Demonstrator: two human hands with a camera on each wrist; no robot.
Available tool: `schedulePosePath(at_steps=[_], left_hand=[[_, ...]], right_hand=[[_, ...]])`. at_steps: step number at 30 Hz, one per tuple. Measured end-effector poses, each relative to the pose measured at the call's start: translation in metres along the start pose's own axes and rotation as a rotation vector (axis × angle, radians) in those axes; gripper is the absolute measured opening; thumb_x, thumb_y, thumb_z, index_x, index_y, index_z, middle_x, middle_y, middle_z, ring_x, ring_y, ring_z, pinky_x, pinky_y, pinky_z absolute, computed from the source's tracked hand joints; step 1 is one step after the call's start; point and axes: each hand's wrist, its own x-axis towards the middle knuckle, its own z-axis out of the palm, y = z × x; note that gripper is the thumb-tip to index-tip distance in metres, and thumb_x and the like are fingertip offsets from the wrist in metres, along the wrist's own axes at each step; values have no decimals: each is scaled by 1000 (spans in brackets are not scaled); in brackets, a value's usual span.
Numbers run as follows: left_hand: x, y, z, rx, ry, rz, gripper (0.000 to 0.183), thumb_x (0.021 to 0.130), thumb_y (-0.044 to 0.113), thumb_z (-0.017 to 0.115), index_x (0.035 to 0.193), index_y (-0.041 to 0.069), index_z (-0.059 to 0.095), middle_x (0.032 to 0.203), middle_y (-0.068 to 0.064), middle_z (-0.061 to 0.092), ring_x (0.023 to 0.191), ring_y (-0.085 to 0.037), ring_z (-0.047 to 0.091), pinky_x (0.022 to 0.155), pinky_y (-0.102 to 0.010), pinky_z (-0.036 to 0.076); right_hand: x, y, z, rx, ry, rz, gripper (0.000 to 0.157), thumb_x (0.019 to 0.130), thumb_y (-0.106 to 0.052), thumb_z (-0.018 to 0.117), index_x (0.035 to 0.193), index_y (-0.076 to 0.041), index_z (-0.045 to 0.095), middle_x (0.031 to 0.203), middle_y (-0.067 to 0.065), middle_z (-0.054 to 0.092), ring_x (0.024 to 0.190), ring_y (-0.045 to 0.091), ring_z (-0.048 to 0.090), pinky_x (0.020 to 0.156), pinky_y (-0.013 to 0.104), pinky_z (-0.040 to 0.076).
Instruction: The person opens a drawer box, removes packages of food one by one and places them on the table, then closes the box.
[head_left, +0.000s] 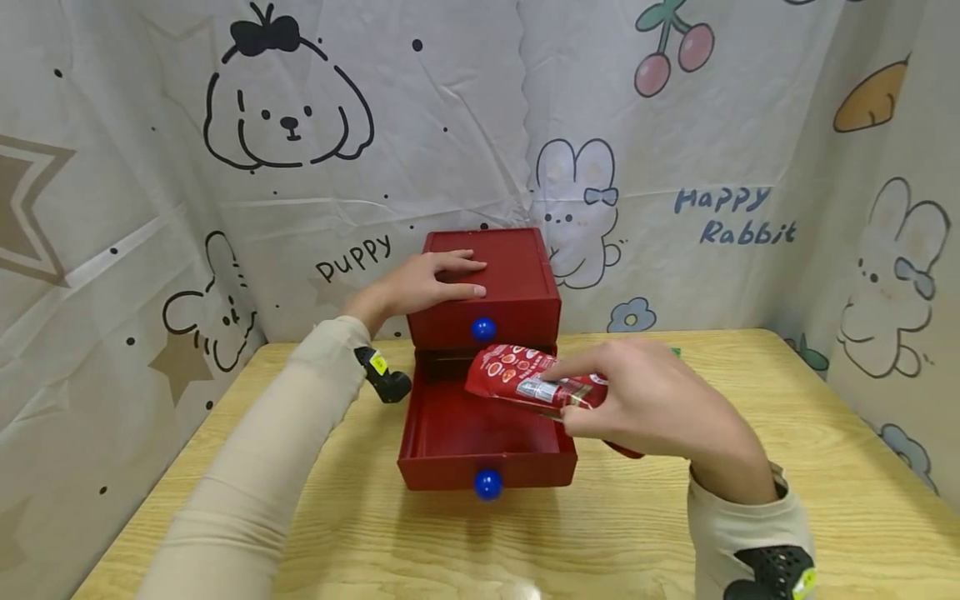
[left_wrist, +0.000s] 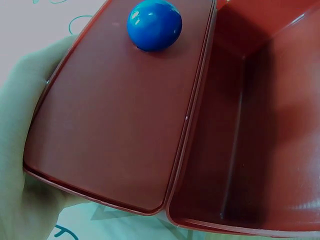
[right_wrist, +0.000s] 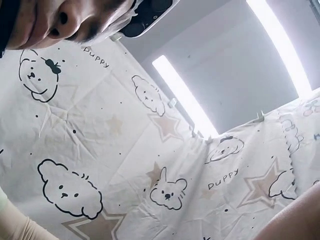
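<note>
A small red drawer cabinet (head_left: 510, 271) stands on the table, with a blue ball knob on each of its two drawers. Its lower drawer (head_left: 480, 429) is pulled out; the upper one, with its blue knob (left_wrist: 154, 25), sits closed. My left hand (head_left: 423, 283) rests on the cabinet's top near the left edge, fingers stretched out. Over the right side of the pulled-out drawer, my right hand (head_left: 652, 400) pinches a red printed snack packet (head_left: 513, 375) between thumb and fingers. The packet slants, its far end above the drawer's inside. My hand hides part of it.
The cabinet stands on a light wood-grain table (head_left: 750, 400). Behind and beside it hangs a white cartoon-printed cloth (head_left: 450, 125). A small green bit (head_left: 677, 352) shows behind my right hand; its kind cannot be told. The right wrist view shows cloth, ceiling lights and part of a person.
</note>
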Motion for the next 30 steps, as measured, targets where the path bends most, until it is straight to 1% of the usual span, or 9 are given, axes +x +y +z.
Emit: schedulePosePath(at_steps=[1, 4, 9, 13, 16, 18, 24, 27, 30], left_hand=[[0, 0, 0, 4, -2, -3, 64, 77, 67, 57, 133, 36, 51, 147, 12, 30, 132, -13, 25, 103, -42, 28], [0, 1, 0, 0, -4, 1, 64, 77, 66, 58, 133, 35, 51, 147, 11, 30, 133, -14, 25, 103, -43, 28], [0, 1, 0, -10, -2, -4, 64, 77, 65, 58, 133, 35, 51, 147, 12, 30, 132, -14, 25, 102, -43, 29], [0, 1, -1, -15, -7, -8, 65, 77, 66, 58, 133, 35, 51, 147, 13, 30, 132, -13, 25, 102, -42, 29], [0, 1, -1, -17, -1, 4, 64, 77, 65, 59, 133, 33, 52, 146, 11, 32, 133, -14, 25, 103, -42, 28], [0, 1, -1, -14, 2, 11, 64, 78, 64, 58, 133, 33, 52, 147, 10, 32, 133, -14, 25, 103, -42, 28], [-2, -1, -1, -15, -6, 1, 64, 78, 64, 58, 134, 34, 50, 147, 11, 30, 132, -15, 25, 102, -43, 30], [-1, 0, -1, -18, -8, 8, 65, 78, 64, 58, 134, 34, 50, 147, 10, 30, 132, -16, 25, 101, -44, 30], [0, 1, -1, -20, -15, 13, 65, 78, 64, 58, 134, 33, 50, 147, 10, 30, 132, -16, 25, 101, -44, 30]], right_hand=[[-2, 2, -3, -2, 14, 7, 31, 72, -23, 70, 102, -32, 72, 83, -10, 60, 56, 10, 51, 42, 27, 42], [-9, 9, -11, 10, 44, 40, 32, 72, -22, 71, 103, -30, 72, 86, -5, 61, 70, 14, 50, 43, 27, 44], [-20, 23, -23, 51, 70, 121, 36, 74, -19, 70, 109, -27, 71, 94, 4, 60, 65, 17, 53, 39, 29, 44], [-25, 35, -30, 83, 82, 178, 38, 76, -17, 66, 113, -25, 69, 96, 11, 60, 52, 16, 53, 38, 31, 44], [-27, 44, -34, 73, 100, 223, 38, 77, -17, 64, 114, -25, 68, 96, 14, 59, 44, 16, 52, 38, 32, 43], [-26, 49, -36, 53, 115, 258, 39, 78, -20, 64, 116, -26, 67, 93, 13, 60, 42, 16, 50, 37, 33, 41], [-17, 65, -33, 47, 176, 356, 42, 76, -23, 63, 118, -27, 65, 83, 10, 61, 40, 19, 48, 33, 33, 37], [-15, 73, -31, 35, 214, 398, 42, 75, -24, 62, 117, -27, 66, 90, 12, 60, 44, 21, 48, 31, 32, 37], [-15, 81, -31, 11, 251, 434, 41, 75, -27, 63, 117, -26, 66, 97, 14, 59, 52, 25, 50, 31, 31, 38]])
